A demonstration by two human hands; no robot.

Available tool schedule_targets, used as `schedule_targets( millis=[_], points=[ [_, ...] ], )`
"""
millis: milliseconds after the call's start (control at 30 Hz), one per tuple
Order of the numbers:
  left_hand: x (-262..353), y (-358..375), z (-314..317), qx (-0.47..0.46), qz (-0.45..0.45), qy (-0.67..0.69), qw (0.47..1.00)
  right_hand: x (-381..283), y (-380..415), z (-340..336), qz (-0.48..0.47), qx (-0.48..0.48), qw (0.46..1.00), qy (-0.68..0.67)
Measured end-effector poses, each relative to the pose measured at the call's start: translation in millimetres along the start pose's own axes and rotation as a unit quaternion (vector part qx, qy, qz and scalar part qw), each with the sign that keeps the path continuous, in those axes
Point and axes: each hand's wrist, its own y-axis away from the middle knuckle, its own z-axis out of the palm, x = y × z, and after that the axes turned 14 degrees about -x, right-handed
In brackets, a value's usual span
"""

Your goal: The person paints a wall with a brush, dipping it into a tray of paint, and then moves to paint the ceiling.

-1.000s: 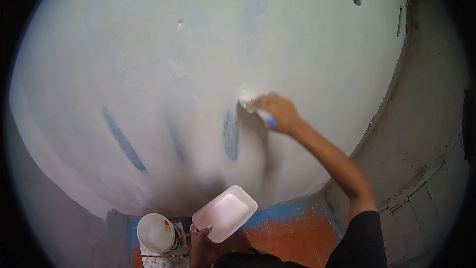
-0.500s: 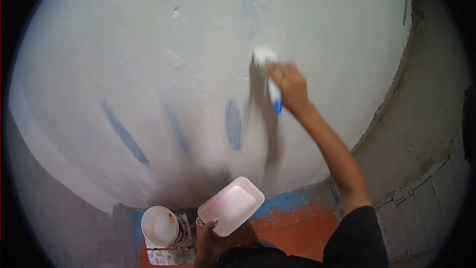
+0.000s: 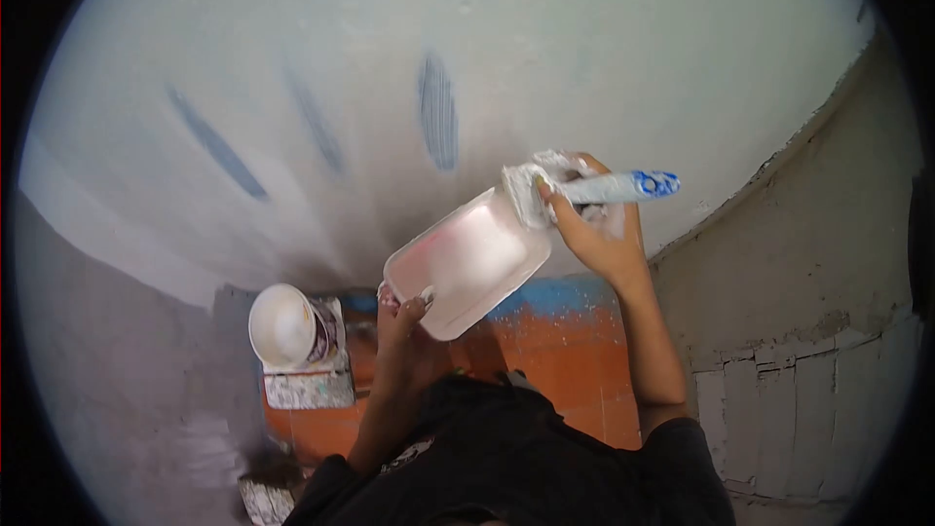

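White paint coats the brush (image 3: 545, 185), gripped by the right hand (image 3: 599, 234) at the tray's (image 3: 467, 258) far end. The left hand (image 3: 404, 321) pinches the tray's near edge, its fingers mostly hidden underneath. Beside it, the bucket's (image 3: 282, 326) label is too blurred to read.

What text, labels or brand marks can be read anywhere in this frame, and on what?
None can be read.
Paint bucket: a printed label on its side, too blurred to read.
Brush handle: blue pattern, no legible lettering.
Paint tray: no marking visible.
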Motion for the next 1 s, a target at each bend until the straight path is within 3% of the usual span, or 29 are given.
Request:
schedule_targets(
  millis=[267, 367, 467, 633, 800, 1000],
  points=[
    [-43, -2, -16, 0.052, -0.033, 0.020, 0.998, 53, 38, 44, 0.100, -0.086, 0.974, 0.184],
    [-55, -8, 0, 0.054, -0.048, 0.029, 0.997, 59, 39, 35, 0.148, -0.106, 0.964, 0.195],
    [-65, -7, -5, 0.078, -0.069, 0.034, 0.994, 77, 44, 37, 0.139, -0.105, 0.957, 0.232],
    [-82, -12, 5, 0.095, -0.058, 0.044, 0.993, 106, 67, 17, 0.152, 0.037, 0.984, -0.086],
    [-92, -19, 143, 0.084, -0.047, 0.006, 0.995, 73, 104, -124, 0.224, 0.167, 0.933, -0.225],
    [-96, -22, 165, 0.081, -0.066, 0.004, 0.995, 93, 119, -136, 0.228, 0.226, 0.859, -0.400]
  ],
)
